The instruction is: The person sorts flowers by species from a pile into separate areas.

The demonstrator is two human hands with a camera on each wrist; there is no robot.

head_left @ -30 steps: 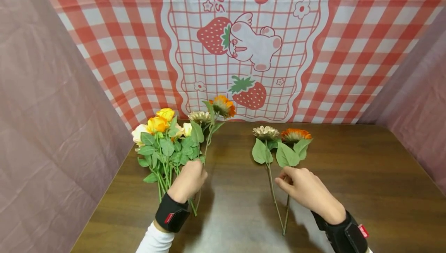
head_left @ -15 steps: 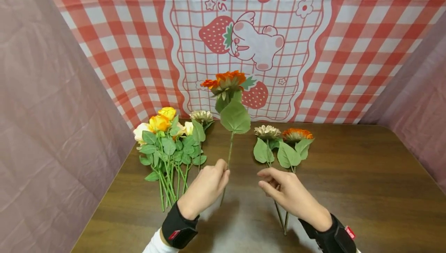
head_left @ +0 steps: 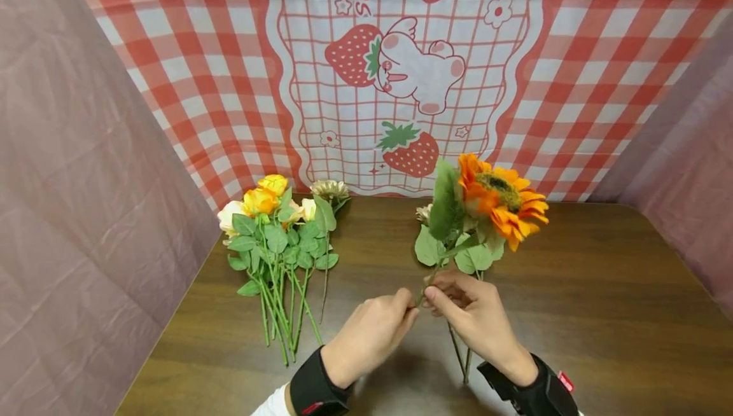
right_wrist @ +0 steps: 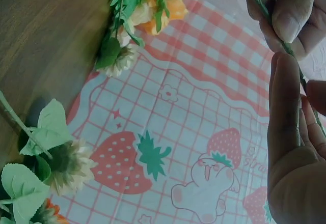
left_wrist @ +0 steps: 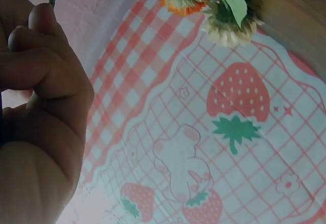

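Note:
An orange flower (head_left: 501, 196) with large green leaves is held tilted up to the right, above the table. My left hand (head_left: 375, 330) pinches its stem low down. Just above on the same stem, my right hand (head_left: 478, 317) has thumb and fingers round it. In the right wrist view both hands meet the green stem (right_wrist: 262, 7), the left hand (right_wrist: 293, 15) beside the right hand (right_wrist: 293, 147). Behind the held flower lie a cream flower (head_left: 424, 214) and leafy stems, partly hidden.
On the table's left lies a bunch of yellow, orange and cream roses (head_left: 260, 201), with a cream flower (head_left: 329, 190) beside it. A checked strawberry cloth (head_left: 223, 85) hangs behind the wooden table (head_left: 601, 301); pink cloth (head_left: 103, 212) hangs at the sides.
The orange flower has come off the left group and across to the right in my left hand, its bloom now tipped rightwards. My right hand has taken hold of its stem.

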